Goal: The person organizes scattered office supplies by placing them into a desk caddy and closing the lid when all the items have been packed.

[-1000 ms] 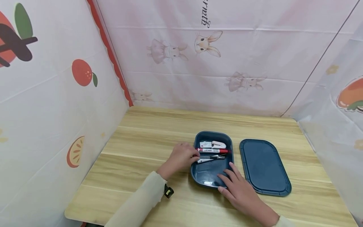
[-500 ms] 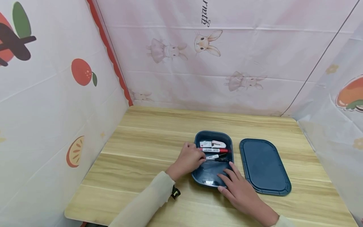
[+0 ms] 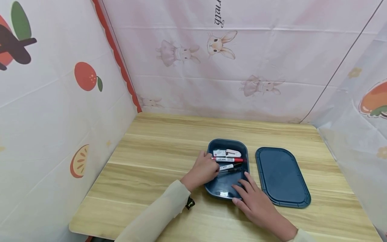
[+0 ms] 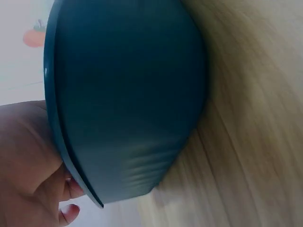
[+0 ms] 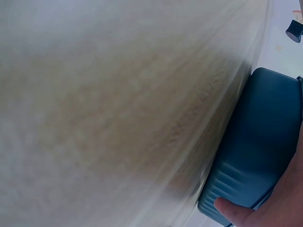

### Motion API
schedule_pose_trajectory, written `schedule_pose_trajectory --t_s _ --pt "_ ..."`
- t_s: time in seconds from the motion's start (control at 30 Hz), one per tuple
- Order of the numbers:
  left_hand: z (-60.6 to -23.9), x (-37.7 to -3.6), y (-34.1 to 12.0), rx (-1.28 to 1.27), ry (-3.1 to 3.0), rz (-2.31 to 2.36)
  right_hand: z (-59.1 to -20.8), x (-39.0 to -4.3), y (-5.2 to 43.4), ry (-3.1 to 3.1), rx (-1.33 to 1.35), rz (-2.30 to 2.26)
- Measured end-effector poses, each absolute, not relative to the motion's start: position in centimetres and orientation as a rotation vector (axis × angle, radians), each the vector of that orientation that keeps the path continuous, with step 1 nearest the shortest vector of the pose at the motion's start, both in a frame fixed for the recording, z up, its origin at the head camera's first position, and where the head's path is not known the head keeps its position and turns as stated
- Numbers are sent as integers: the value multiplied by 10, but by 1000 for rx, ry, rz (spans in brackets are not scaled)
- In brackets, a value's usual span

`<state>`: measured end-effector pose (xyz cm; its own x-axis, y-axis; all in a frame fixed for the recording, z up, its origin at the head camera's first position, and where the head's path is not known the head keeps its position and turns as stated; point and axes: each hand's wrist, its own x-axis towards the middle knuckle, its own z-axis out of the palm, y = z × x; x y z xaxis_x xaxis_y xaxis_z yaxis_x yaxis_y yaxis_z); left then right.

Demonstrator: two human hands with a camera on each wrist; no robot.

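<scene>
Both hands are at the blue tray (image 3: 213,191) on the table (image 3: 157,158): the left hand (image 3: 203,169) curls over its left rim, fingers on the pens, while the right hand (image 3: 257,206) rests flat-fingered on the near right rim. Inside, a red pen (image 3: 228,160) and a black pen (image 3: 231,167) lie crosswise, caps pointing right, behind them a white stapler (image 3: 227,153). Just right of the tray lies its lid (image 3: 281,176).

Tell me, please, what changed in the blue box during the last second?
The left hand slid right, over the box rim, pushing the black pen up beside the red pen. The right hand stayed on the near corner; the lid did not move.
</scene>
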<state>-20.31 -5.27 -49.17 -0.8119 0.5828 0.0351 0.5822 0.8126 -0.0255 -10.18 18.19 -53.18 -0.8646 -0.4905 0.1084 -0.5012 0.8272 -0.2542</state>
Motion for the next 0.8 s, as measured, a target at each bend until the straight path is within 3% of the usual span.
schedule_pose_trajectory --t_s 0.33,0.8 --pt "-497 -202 -41 -927 -2984 280 -532 -103 183 -2950 806 455" --pt "-481 -193 -43 -919 -3045 113 -531 -103 181 -2967 825 467"
